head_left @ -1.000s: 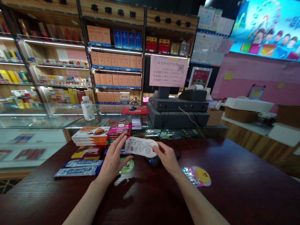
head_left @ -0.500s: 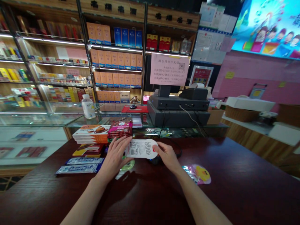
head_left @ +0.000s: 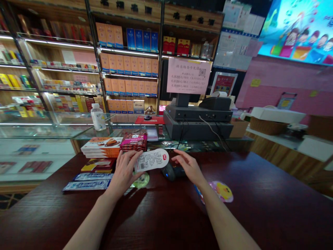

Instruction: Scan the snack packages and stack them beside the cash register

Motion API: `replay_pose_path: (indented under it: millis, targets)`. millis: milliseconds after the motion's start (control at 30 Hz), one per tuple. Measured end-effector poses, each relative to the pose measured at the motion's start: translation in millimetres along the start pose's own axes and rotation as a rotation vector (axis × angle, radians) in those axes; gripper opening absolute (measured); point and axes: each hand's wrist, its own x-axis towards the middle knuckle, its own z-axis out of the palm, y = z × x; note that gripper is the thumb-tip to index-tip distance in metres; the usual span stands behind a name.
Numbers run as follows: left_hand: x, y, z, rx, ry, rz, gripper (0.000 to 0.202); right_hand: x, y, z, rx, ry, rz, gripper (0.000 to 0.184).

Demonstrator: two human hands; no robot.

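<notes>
Round-topped printed packet [head_left: 153,160] now sits in the left hand [head_left: 124,173] alone, its left end gripped by palm-down fingers above the counter [head_left: 166,218]; right of them, the right hand's [head_left: 191,169] half-curled fingers have let go, apparently freeing that hand.

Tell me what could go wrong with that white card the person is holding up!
The white card might slip, since only the left hand holds it, by one end. It could then land on the green packet. The right hand is close to the black device and might bump it.
</notes>
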Motion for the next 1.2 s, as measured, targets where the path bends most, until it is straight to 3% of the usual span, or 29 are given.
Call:
replay_pose_path:
  millis: [100, 233, 367, 533, 700, 900, 1000, 1200]
  targets:
    - [-0.8, -5.2, -1.7, 0.001, 0.017, -0.021, 0.075, 1.7, 5.5, -17.1, -0.141, -0.031, -0.012, 0.047]
    - [-1.6, -12.3, -2.1, 0.009, 0.033, -0.024, 0.078, -1.5, 11.2, -31.9, -0.387, -0.24, -0.035, 0.066]
    - [-2.1, -16.4, -1.5, 0.012, 0.049, -0.023, 0.082, -4.3, 17.2, -31.1, -0.609, -0.4, -0.052, 0.08]
    - [-0.5, -15.5, -4.1, -0.009, 0.069, -0.052, 0.082, -1.4, 32.0, -26.1, -0.766, -0.411, -0.052, 0.078]
    - [1.9, -11.9, -8.4, -0.051, 0.119, -0.065, 0.082, -1.5, 36.2, -25.5, -0.746, -0.403, -0.092, 0.073]
    - [-0.1, -10.8, -9.4, -0.032, 0.108, -0.068, 0.08, -6.4, 16.7, -36.2, -0.663, -0.347, -0.01, 0.07]
    - [-1.6, -10.2, -9.2, -0.021, 0.084, -0.081, 0.076, -8.3, 5.1, -39.8, -0.564, -0.384, 0.011, 0.074]
    - [-0.8, -5.5, -11.0, -0.021, 0.052, -0.07, 0.076, -13.2, -18.7, -23.1, -0.382, -0.453, -0.08, 0.074]
